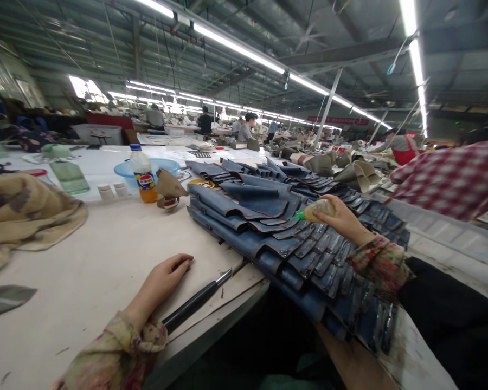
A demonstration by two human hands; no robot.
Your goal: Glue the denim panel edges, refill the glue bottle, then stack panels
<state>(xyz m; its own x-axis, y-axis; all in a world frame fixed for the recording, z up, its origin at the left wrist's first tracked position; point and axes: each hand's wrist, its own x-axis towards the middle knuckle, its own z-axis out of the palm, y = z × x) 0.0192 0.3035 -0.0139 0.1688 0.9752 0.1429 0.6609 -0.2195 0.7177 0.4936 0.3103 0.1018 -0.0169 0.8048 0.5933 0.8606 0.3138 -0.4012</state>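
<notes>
My right hand [344, 219] is closed around a small squeeze bottle [318, 209] with a green nozzle, its tip pointing left over rows of overlapping blue leather pieces [276, 216] spread on the table. My left hand [165, 281] rests palm down on the white table [97, 254], fingers loosely curled and holding nothing. A black-handled tool [197, 300] lies on the table edge just right of that hand, not touched by it.
A drink bottle with orange liquid [143, 174], a blue basin [158, 168], a brown leather piece [168, 189] and a beige cloth [24, 214] sit further back and left. A person in a red checked shirt [451, 179] works on the right. Other workers sit at distant tables.
</notes>
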